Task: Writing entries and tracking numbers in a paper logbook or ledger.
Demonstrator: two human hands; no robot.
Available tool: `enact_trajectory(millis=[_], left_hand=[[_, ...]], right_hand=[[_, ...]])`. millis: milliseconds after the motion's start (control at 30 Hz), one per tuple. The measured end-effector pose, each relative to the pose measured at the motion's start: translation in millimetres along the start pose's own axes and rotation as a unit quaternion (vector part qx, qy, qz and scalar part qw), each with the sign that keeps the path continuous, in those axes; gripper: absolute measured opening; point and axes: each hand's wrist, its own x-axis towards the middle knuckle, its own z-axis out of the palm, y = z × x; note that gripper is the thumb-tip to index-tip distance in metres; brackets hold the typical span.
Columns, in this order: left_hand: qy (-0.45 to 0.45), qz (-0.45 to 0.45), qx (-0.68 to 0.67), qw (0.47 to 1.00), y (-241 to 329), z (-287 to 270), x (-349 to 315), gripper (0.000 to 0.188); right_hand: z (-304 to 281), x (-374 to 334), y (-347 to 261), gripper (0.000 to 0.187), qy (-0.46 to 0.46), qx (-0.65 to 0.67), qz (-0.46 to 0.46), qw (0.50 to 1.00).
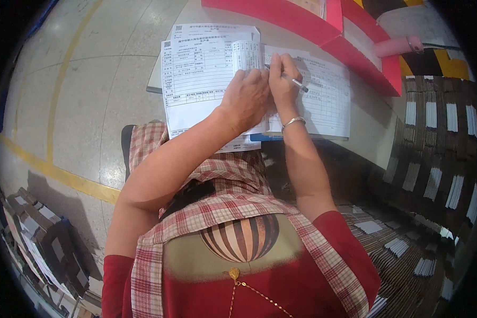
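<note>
My right hand (284, 77) is closed around a pen (296, 82), whose silver end sticks out toward the right. Its tip is hidden behind the fingers. Right beside it, my left hand (245, 99) has its fingers bent over a folded-back paper sheet (246, 53) and presses it down. Under and left of that hand lie printed forms (191, 79) with tables, stacked unevenly. A sheet with ruled rows and handwriting (328, 100) is spread on the right. A blue edge (267, 137) shows beneath the papers.
The papers rest on a pale tabletop (373, 100). A bright pink-red box-like frame (302, 24) borders it at the back right, with a pink cylinder (397, 46) against it. Stacks of brown cardboard (429, 138) stand right; more bundled cardboard (50, 238) sits lower left on the floor.
</note>
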Motion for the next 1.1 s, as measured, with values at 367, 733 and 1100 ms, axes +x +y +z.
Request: enact_trajectory(millis=[367,733,1100], left_hand=[[-0.001,-0.003,-0.006,1.000,0.6,-1.0,-0.8,0.046],[-0.007,-0.001,0.007,1.000,0.6,-1.7,-0.3,0.047],[-0.005,0.002,-0.010,1.000,-1.4,0.2,-0.6,0.049]], right_hand=[[-0.1,-1.8,2.9,0.030,-0.001,0.004,0.002,1.000],[-0.1,-2.2,0.8,0.028,0.010,-0.007,0.002,1.000],[-2.8,-4.3,1.2,0.028,0.016,-0.005,0.018,1.000]])
